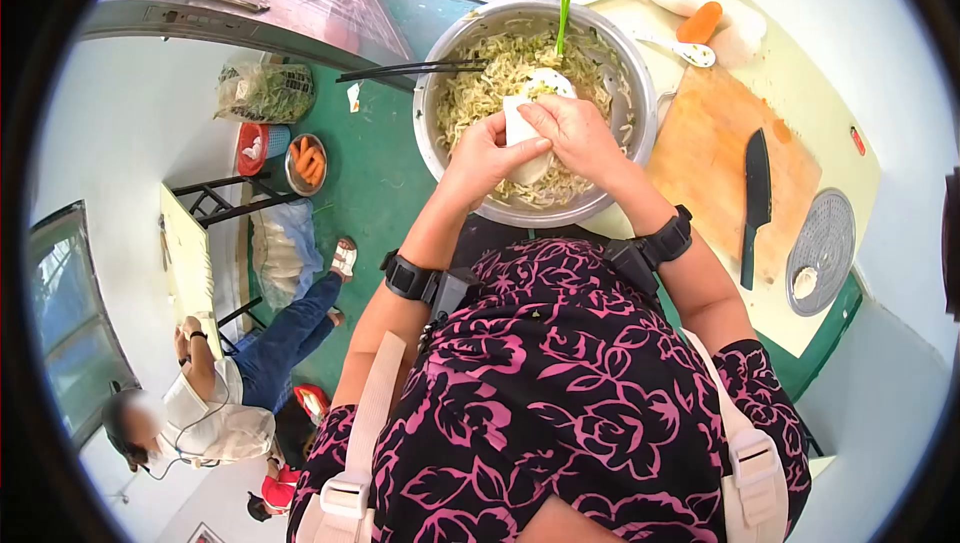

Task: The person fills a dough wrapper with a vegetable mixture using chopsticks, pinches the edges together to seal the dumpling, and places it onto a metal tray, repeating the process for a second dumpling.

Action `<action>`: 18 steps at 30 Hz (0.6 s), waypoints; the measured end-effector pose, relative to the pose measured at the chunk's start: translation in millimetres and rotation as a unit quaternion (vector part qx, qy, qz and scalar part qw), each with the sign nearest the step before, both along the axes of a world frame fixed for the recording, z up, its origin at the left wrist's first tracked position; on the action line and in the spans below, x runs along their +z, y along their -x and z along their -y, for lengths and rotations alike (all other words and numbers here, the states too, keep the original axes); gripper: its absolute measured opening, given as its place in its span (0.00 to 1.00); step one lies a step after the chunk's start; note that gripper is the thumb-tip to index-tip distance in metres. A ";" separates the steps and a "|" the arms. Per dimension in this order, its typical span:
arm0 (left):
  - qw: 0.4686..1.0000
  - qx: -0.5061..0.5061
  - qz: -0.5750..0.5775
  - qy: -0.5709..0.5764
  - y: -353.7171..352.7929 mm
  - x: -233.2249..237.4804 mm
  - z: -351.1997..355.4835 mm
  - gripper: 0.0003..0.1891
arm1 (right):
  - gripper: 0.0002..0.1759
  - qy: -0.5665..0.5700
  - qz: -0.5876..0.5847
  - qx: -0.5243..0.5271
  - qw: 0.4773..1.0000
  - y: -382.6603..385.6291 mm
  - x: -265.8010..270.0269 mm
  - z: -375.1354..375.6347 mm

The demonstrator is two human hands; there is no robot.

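Hands point(490, 155) point(580, 135), pale wrapper point(517, 123) between, bowl point(637, 93) beneath

Black chopsticks point(410, 70) are blocking the bowl's point(641, 93) 10 o'clock, green sticks point(563, 13) its 12; cutting board point(700, 158) is leaving room at 3, knife point(757, 193) obstructing 4.

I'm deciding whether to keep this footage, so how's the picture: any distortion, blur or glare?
Head view: strong fisheye, dark rounded border, curved-looking table. Head view: another person's head blurred; left hand, right hand and knife fairly sharp. Head view: metal bowl catches highlights, wall at right looks bright and pale.
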State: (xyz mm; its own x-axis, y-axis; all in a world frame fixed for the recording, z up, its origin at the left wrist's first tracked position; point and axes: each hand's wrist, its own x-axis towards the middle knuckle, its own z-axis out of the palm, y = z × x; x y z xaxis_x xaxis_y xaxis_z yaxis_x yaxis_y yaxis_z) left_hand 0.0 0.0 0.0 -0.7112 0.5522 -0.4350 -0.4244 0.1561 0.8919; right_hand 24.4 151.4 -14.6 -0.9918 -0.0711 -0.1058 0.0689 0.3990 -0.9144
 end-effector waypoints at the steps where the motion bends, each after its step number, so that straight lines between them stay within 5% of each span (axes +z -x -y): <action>1: 1.000 0.008 0.008 0.005 0.8 1.5 -0.1 0.17 | 0.22 0.001 -0.011 -0.007 1.000 1.0 -1.7 0.6; 5: 0.997 0.051 0.048 -0.031 -3.4 -7.4 -0.2 0.15 | 0.22 0.037 -0.070 -0.107 0.991 -7.7 -4.6 -1.5; 8: 0.994 0.073 0.073 -0.045 1.4 -5.8 0.4 0.15 | 0.22 0.027 0.026 -0.030 0.999 -2.5 -11.0 -7.5; 11: 0.995 0.072 0.070 -0.026 1.7 -2.3 -0.5 0.14 | 0.23 0.096 -0.012 -0.012 0.995 -2.9 -10.0 -1.3; 18: 0.984 0.123 0.124 -0.038 1.6 -1.7 -1.9 0.13 | 0.22 0.088 0.062 -0.061 0.992 -5.8 2.3 -6.9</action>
State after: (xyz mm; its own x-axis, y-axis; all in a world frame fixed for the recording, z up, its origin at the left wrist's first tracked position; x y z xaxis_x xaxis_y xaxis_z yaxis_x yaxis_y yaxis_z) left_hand -1.6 1.9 -1.7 -0.7049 0.4147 -0.5755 -0.6464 -0.0414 0.7619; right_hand 30.2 158.2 -12.3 -0.9742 0.0201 -0.2247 0.2237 0.2159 -0.9504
